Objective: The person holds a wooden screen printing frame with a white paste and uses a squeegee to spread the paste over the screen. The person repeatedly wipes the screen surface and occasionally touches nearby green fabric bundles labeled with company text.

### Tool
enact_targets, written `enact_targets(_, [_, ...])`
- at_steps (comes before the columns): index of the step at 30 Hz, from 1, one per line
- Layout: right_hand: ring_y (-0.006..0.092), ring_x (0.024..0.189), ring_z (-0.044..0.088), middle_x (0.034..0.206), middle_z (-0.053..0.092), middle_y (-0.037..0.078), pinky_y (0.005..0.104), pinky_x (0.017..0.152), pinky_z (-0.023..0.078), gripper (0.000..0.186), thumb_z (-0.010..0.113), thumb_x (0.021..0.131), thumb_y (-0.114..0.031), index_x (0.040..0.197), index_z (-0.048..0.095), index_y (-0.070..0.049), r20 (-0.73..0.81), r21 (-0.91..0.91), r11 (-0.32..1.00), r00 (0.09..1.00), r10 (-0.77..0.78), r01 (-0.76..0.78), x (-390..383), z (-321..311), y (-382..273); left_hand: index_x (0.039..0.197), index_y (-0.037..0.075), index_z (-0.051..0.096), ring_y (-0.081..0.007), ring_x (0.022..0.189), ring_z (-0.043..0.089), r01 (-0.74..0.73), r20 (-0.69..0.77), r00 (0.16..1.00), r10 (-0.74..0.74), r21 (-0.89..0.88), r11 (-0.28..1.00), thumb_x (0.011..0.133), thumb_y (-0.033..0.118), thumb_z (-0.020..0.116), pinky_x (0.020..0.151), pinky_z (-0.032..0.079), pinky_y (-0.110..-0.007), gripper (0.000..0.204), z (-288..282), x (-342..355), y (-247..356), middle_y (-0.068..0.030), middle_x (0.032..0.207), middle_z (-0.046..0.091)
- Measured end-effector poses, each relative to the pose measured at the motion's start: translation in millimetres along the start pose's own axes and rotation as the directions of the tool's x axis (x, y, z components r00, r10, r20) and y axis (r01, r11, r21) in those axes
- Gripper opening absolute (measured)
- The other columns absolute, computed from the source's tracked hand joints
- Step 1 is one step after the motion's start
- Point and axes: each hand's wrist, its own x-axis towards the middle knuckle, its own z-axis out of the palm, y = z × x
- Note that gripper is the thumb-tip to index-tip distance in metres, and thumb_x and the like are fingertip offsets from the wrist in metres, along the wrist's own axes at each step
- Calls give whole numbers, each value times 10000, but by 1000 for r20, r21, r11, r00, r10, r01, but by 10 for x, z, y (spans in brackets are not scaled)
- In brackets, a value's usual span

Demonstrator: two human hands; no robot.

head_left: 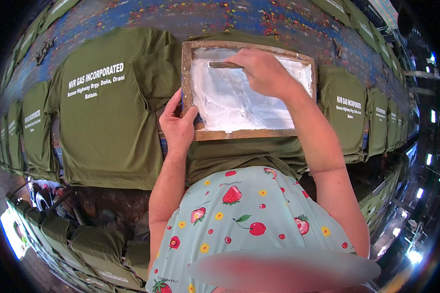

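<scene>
A wooden-framed printing screen (244, 135) lies on an olive green T-shirt (239, 152) in front of me. Thick white ink (225, 105) is smeared across its mesh, heaviest along the edges. My left hand (177, 126) grips the left rail near the lower corner, thumb on top and fingers on the outer side. Near the far rail, my right hand (261, 71) is closed on a squeegee (222, 65). Its thin wooden edge sticks out to the left of my fingers, over the mesh. The rest of the squeegee is hidden under that hand.
To the left lies a large olive T-shirt (110, 132) with white lettering. A similar printed shirt (344, 110) is at the right, with several more along the curved table. The blue tabletop (200, 19) is spotted with colour. More shirts (100, 246) hang lower left.
</scene>
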Motion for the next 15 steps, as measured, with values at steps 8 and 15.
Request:
enact_targets(8, [339, 1058, 720, 1117, 763, 116, 457, 955, 558, 425, 709, 835, -11, 1246, 762, -105, 35, -82, 991, 994, -106, 109, -572, 176, -465, 1499, -71, 645, -131, 1069, 739, 30, 2, 1000, -30, 16, 999, 913, -107, 753, 971, 591, -292, 597, 17, -1, 48, -108, 1271, 780])
enact_targets(15, [364, 1016, 739, 1075, 774, 147, 482, 926, 581, 410, 684, 840, -13, 1229, 772, -106, 164, 69, 995, 983, -88, 77, -1003, -152, -407, 1501, -70, 643, -152, 1110, 740, 56, -1, 998, -56, 55, 997, 917, -117, 747, 1004, 586, -306, 595, 10, -11, 99, -121, 1299, 774])
